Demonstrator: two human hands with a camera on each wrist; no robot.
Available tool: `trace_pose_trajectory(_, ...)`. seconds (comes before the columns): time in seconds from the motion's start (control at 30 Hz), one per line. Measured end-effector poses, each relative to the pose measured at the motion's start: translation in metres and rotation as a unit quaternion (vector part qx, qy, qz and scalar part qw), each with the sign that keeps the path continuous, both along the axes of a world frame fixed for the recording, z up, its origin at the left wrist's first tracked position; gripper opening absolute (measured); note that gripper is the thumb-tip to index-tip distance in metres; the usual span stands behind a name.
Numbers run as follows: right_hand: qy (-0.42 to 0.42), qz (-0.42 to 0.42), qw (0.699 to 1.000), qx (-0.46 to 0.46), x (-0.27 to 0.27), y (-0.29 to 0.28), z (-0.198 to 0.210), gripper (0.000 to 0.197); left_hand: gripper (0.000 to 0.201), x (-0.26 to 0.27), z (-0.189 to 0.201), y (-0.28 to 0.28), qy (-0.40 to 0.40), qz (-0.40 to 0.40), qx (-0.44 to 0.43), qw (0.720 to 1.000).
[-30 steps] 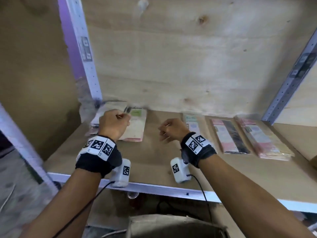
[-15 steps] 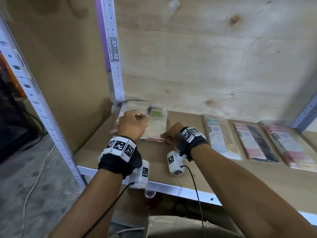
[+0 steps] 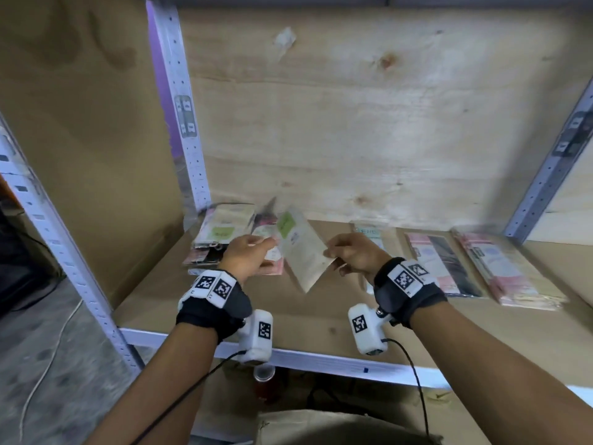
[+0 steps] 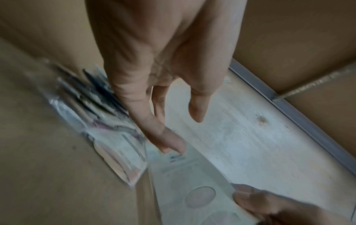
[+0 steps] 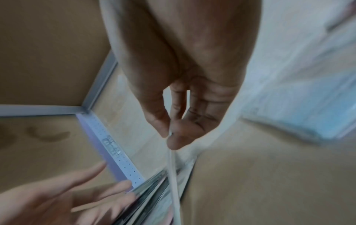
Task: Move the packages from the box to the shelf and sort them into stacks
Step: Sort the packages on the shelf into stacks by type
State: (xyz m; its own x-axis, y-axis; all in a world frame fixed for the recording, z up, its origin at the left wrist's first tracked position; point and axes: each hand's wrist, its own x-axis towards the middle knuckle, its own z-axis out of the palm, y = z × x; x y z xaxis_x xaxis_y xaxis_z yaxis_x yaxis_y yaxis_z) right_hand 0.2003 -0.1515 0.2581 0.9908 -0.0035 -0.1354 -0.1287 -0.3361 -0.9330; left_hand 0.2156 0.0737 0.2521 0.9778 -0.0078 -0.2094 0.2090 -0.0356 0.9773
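Note:
A loose pile of flat packages (image 3: 221,234) lies at the shelf's back left corner. My right hand (image 3: 330,252) pinches a beige package with a green label (image 3: 301,252) between thumb and forefinger (image 5: 174,137) and holds it tilted above the shelf board. In the right wrist view the package (image 5: 173,170) shows edge-on. My left hand (image 3: 266,247) reaches over the pile with straight fingers. Its index fingertip (image 4: 173,146) touches the far edge of the held package (image 4: 192,182). The pile (image 4: 108,121) is blurred there.
Three sorted stacks lie to the right on the shelf board (image 3: 305,316): a teal-labelled one (image 3: 369,234), a pink and black one (image 3: 442,261) and a pink one (image 3: 500,271). Perforated steel uprights (image 3: 179,117) flank the bay. The cardboard box (image 3: 321,425) stands below the shelf edge.
My right hand moved to the left pile, took the green-labelled package and lifted it up and to the right. My left hand's fingers straightened over the pile.

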Motion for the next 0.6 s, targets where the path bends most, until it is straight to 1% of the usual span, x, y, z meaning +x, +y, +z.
trace_pose_trajectory(0.07, -0.062, -0.003, 0.998, -0.018, -0.015, -0.012, 0.005, 0.009, 0.054, -0.003, 0.002, -0.009, 0.022, -0.042, -0.075, 0.996)
trace_pose_trajectory(0.17, -0.144, 0.019, 0.986, -0.078, -0.035, -0.024, 0.004, 0.008, 0.079, -0.004, 0.004, -0.020, 0.027, -0.062, -0.152, 0.986)
trace_pose_trajectory(0.2, -0.163, 0.032, 0.980, -0.107, -0.039, -0.028, 0.001, 0.007, 0.083, -0.005, 0.004, -0.022, 0.028, -0.066, -0.170, 0.983)
trace_pose_trajectory(0.23, -0.179, 0.051, 0.971, -0.153, -0.043, -0.030, -0.001, 0.008, 0.081, -0.005, 0.004, -0.023, 0.029, -0.068, -0.184, 0.980)
trace_pose_trajectory(0.3, -0.198, 0.097, 0.945, -0.242, -0.048, -0.034, -0.005, 0.016, 0.066, -0.005, 0.002, -0.025, 0.033, -0.064, -0.195, 0.978)
trace_pose_trajectory(0.33, -0.191, 0.114, 0.942, -0.253, -0.049, -0.036, -0.007, 0.020, 0.055, -0.006, -0.001, -0.026, 0.034, -0.054, -0.198, 0.978)
trace_pose_trajectory(0.37, -0.173, 0.125, 0.947, -0.240, -0.050, -0.038, -0.009, 0.023, 0.041, -0.005, -0.004, -0.027, 0.035, -0.036, -0.196, 0.979)
trace_pose_trajectory(0.43, -0.141, 0.131, 0.963, -0.187, -0.050, -0.039, -0.011, 0.025, 0.017, -0.005, -0.009, -0.027, 0.031, -0.012, -0.177, 0.984)
trace_pose_trajectory(0.47, -0.139, 0.121, 0.969, -0.162, -0.049, -0.040, -0.012, 0.024, 0.013, -0.004, -0.012, -0.027, 0.024, -0.011, -0.159, 0.987)
trace_pose_trajectory(0.5, -0.149, 0.103, 0.973, -0.146, -0.048, -0.041, -0.012, 0.023, 0.015, -0.003, -0.013, -0.026, 0.013, -0.020, -0.139, 0.990)
trace_pose_trajectory(0.6, -0.191, 0.024, 0.974, -0.120, -0.042, -0.048, -0.013, 0.017, 0.026, -0.001, -0.014, -0.026, -0.007, -0.069, -0.098, 0.993)
